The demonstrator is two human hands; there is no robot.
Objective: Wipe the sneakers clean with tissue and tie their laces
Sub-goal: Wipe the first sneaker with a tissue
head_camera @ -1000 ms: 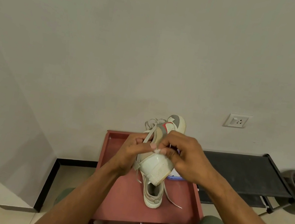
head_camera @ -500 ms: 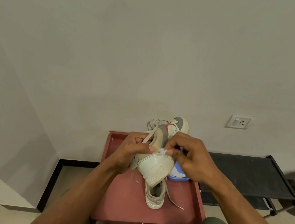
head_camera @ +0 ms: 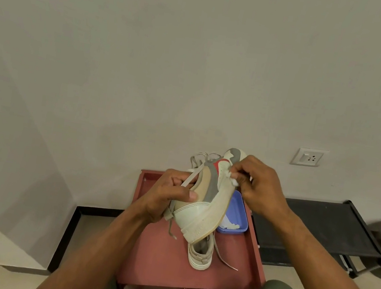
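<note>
Left hand (head_camera: 171,195) grips scuffed leather sneaker (head_camera: 201,211) (right hand (head_camera: 260,186) pinches crumpled tissue (head_camera: 235,180)).

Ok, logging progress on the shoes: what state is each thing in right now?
Held sneaker: lifted, laces untied.
Left hand: gripping it.
Right hand: pinching tissue against it.
Second sneaker: on red table, untied.
Blue tub: open.
</note>
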